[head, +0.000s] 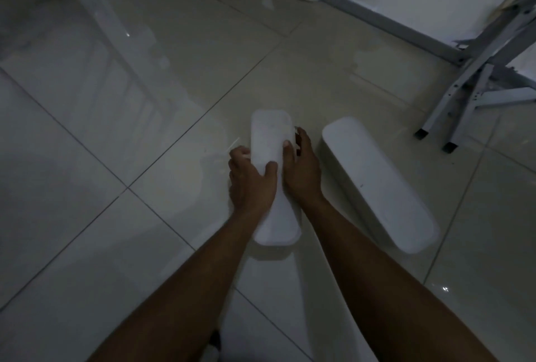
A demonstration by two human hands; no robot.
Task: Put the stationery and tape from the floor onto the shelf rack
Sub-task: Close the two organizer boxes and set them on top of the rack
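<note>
The floor (121, 118) is glossy glazed tile, mirroring the furniture. Two white boxes (271, 141) (377, 187) near the rack look like smooth matt plastic. The rack frame (475, 71) is grey painted metal.

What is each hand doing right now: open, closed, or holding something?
Left hand: holds the white case, thumb on top.
Right hand: holds the same case, thumb on top; a small dark thing at its fingers cannot be identified.

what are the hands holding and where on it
Both hold the white oblong case by its long sides: left hand on the left edge, right hand on the right edge, thumbs on its top.
</note>
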